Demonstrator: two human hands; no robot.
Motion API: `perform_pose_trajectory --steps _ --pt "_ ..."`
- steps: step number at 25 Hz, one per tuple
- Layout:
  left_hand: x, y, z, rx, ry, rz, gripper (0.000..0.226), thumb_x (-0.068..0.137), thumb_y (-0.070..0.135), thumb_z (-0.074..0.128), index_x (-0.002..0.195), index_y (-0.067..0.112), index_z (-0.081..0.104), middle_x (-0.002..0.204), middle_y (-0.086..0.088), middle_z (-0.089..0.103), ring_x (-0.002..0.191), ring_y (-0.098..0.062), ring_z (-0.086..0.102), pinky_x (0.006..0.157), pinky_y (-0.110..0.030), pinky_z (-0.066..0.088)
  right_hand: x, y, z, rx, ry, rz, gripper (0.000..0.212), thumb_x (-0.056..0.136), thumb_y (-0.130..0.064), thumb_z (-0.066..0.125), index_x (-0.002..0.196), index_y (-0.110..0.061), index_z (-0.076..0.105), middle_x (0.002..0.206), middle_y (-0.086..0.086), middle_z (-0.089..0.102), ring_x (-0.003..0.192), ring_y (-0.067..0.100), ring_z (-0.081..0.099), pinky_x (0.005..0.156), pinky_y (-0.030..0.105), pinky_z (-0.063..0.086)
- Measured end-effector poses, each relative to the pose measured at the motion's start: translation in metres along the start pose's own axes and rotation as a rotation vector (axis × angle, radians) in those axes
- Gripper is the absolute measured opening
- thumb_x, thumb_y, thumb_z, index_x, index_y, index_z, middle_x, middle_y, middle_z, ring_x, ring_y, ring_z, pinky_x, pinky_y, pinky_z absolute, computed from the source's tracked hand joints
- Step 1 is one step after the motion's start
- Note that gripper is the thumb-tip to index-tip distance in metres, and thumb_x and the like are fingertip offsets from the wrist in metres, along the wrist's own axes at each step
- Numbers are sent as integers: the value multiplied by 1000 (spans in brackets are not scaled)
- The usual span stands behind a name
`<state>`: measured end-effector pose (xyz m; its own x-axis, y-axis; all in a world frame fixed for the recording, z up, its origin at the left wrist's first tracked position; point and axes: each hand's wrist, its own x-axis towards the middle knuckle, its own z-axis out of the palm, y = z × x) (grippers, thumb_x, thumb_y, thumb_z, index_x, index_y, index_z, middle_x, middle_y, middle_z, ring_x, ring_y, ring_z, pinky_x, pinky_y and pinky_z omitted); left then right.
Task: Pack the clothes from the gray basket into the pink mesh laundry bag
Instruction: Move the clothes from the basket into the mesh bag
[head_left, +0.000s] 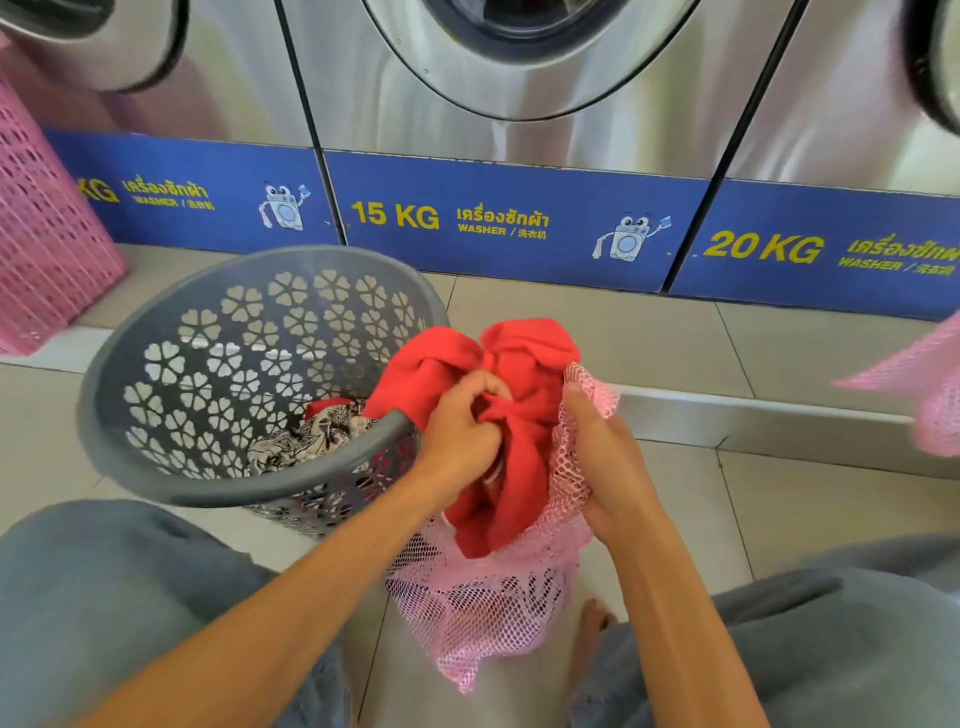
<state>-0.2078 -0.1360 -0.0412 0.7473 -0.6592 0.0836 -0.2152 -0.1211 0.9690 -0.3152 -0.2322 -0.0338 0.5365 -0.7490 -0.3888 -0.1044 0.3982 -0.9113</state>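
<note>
A red garment (524, 415) is bunched over the mouth of the pink mesh laundry bag (483, 608), its lower part inside the mesh. My left hand (462, 431) grips the red cloth from the left. My right hand (597, 441) holds the bag's rim at the right, keeping the mouth open. The gray basket (208, 483), with flower-shaped holes, tilts toward me at the left. A black-and-white patterned cloth (306, 436) and a bit of red fabric lie at its bottom.
Steel washers with blue labels (498, 218) line the back on a raised tiled step (675, 343). A pink plastic basket (41, 249) stands at far left. Another piece of pink mesh (924, 384) shows at the right edge. My knees in gray fabric frame the bag.
</note>
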Motion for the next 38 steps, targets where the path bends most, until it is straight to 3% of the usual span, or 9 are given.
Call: perform_pose_trajectory --steps 5,8,14,17,24,28,33,35,38 --pt "-17 -37 16 227 -359 -21 45 63 -4 42 69 35 63 71 19 64 67 -1 58 64 -25 46 18 0 -22 178 89 14 25 105 -33 53 111 -14 68 62 -4 68 60 13 63 60 32 51" --pt "-33 -56 21 419 -669 -46 40 68 -7 46 81 22 70 84 10 71 81 -8 64 77 -29 52 13 -2 -18 121 5 24 29 104 -40 54 121 -17 61 66 1 55 59 16 51 53 27 46" --pt "-55 -71 33 440 -897 -359 18 97 9 52 112 4 62 115 -15 67 106 -29 62 93 -33 51 -7 1 4 -142 -136 -13 44 100 -51 55 136 -27 63 127 0 73 116 23 69 106 50 51" --pt "-61 -88 25 623 -796 -423 33 99 24 55 130 12 54 127 -9 62 115 -24 58 102 -30 48 -7 -8 -6 -115 -142 25 36 103 -43 53 126 -20 68 104 1 81 91 16 78 80 34 61" --pt "-12 -37 10 820 -1162 -432 39 95 25 53 133 17 53 136 -3 57 100 -15 59 89 -29 53 -1 -5 -5 -118 -157 60 23 105 -31 54 109 -14 70 70 -1 74 58 8 71 56 26 57" --pt "29 27 -48 583 -835 -262 26 89 13 59 110 23 69 108 7 73 99 -10 70 88 -30 55 10 -3 26 -147 -92 56 35 103 -34 55 129 -12 65 104 8 75 81 18 74 66 31 56" --pt "48 63 -123 174 -284 -258 19 95 7 59 109 16 67 107 -1 76 96 -20 74 86 -35 58 17 -5 83 -122 -119 50 85 73 -78 66 138 -24 59 135 8 67 121 30 65 106 54 51" --pt "53 55 -138 191 -193 -284 15 95 12 61 108 16 67 109 -1 75 97 -21 74 87 -37 59 22 -6 96 -89 -137 40 80 81 -72 62 145 -25 54 138 4 64 124 28 63 109 53 48" --pt "60 26 -144 336 -238 -389 18 94 13 58 109 18 67 116 -6 70 102 -21 70 85 -35 59 36 0 114 -115 -140 60 115 57 -90 67 150 -25 48 148 4 59 133 29 58 111 57 45"
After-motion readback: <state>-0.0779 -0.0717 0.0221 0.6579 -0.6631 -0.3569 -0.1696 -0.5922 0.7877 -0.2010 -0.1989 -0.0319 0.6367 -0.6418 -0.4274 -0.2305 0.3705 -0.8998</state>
